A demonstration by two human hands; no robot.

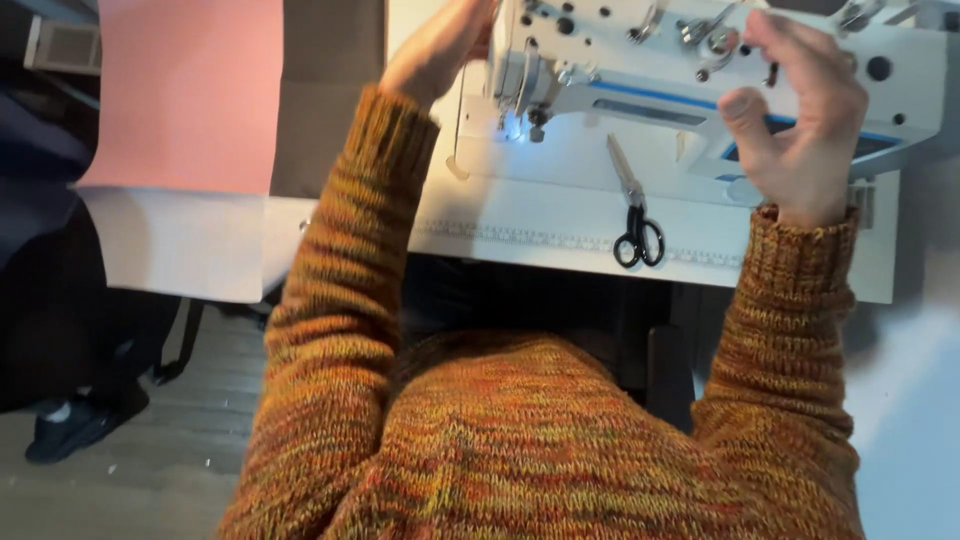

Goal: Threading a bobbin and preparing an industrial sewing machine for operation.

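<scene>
A white industrial sewing machine (640, 60) stands on a white table (560, 225) in front of me. My left hand (440, 45) is raised against the machine's left end, near the needle area, which is lit by a small lamp; its fingers are cut off by the frame's top edge. My right hand (800, 110) is held up before the machine's arm, fingers curled near the thread guides and knobs, thumb apart. I cannot see any thread between the fingers. Both arms wear an orange-brown knitted sweater.
Black-handled scissors (632, 215) lie on the table below the machine, blades pointing away. A measuring tape strip (520, 237) runs along the table's front edge. A pink sheet (190, 90) over white material hangs at the left. A dark shoe (70, 425) rests on the grey floor.
</scene>
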